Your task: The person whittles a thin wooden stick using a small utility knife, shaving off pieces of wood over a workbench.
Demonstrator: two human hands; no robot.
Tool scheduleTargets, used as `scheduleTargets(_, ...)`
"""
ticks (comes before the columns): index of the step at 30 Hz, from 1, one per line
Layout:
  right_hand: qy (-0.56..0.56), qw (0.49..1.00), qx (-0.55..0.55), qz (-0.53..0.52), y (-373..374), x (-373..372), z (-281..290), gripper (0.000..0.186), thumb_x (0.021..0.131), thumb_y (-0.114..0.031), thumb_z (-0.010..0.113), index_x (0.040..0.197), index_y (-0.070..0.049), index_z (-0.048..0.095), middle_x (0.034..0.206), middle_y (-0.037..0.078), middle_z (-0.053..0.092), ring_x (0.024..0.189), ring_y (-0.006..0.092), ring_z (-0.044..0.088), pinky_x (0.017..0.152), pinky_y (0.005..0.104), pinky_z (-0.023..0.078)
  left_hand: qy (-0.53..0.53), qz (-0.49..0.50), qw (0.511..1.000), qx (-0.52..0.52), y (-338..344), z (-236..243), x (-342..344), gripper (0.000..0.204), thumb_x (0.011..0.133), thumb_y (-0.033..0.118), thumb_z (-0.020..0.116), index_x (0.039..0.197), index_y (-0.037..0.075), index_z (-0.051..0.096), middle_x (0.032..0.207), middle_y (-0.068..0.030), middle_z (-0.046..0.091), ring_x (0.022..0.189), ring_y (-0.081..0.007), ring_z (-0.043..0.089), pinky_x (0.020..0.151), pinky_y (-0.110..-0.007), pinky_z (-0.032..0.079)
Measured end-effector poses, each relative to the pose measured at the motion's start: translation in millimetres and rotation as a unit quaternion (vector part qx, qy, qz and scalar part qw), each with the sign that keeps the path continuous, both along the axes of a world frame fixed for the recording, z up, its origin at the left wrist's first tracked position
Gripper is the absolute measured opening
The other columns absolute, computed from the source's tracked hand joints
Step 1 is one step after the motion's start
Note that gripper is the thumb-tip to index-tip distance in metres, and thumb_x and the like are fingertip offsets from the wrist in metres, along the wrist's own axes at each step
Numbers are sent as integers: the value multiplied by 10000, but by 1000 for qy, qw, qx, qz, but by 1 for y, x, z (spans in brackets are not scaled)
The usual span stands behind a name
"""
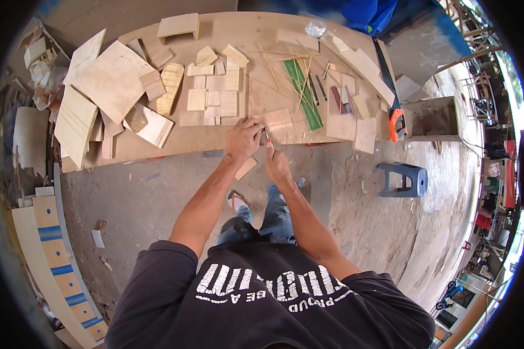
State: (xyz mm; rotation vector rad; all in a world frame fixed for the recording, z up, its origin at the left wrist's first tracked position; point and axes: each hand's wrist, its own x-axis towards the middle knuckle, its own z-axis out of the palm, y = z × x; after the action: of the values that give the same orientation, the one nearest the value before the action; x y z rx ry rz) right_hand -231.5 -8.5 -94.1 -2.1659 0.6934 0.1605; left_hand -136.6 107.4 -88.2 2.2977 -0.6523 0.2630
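Over at the near edge of the table (198, 137), gripping a slim red-handled tool (268, 140) in the fingers of the right hand (278, 167), pointing it forward. Got the left hand (243, 139) right next to it with the fingers bent in, honestly can't tell around what, if anything. Just beyond, a flat piece of wood (278, 118). Further left, a bunch of pale blocks (213, 98); off to the right, a green strip (309, 110) and an orange-handled saw (389, 84).
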Motion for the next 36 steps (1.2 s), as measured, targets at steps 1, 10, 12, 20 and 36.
scheduleTargets(1,8,1000,-15,3,1,2,0,724,1035,-518,351,808,87,678,890,406,606,959,571,592,841,593,463,-3,-1,1000,9,0,0,0,40,822,134,684,837,128,720,923,45,651,867,-204,640,655,-373,567)
scheduleTargets(10,33,999,-13,-10,7,7,17,753,1016,-562,398,810,112,664,908,433,595,989,586,581,839,592,473,5,-5,1000,24,0,-2,-2,66,823,120,668,858,127,723,943,35,658,877,-216,642,672,-380,568)
scheduleTargets(12,40,999,-27,-20,7,10,17,727,1021,-532,393,813,105,676,902,425,601,990,577,589,860,590,472,12,-10,999,29,-2,1,-2,89,822,110,672,883,122,735,963,26,674,881,-222,652,685,-380,571)
scheduleTargets(20,50,999,-8,-17,0,9,17,769,1006,-581,404,859,128,663,922,444,595,998,596,579,869,600,470,18,3,999,39,-4,0,-1,95,828,111,656,880,112,736,985,15,682,903,-237,651,715,-384,570)
scheduleTargets(36,14,1000,-9,-24,10,9,16,744,1010,-550,376,935,114,701,969,431,611,1043,563,595,952,564,469,3,-3,998,59,0,5,-5,115,815,111,665,900,125,742,1006,-2,696,946,-250,659,738,-392,566)
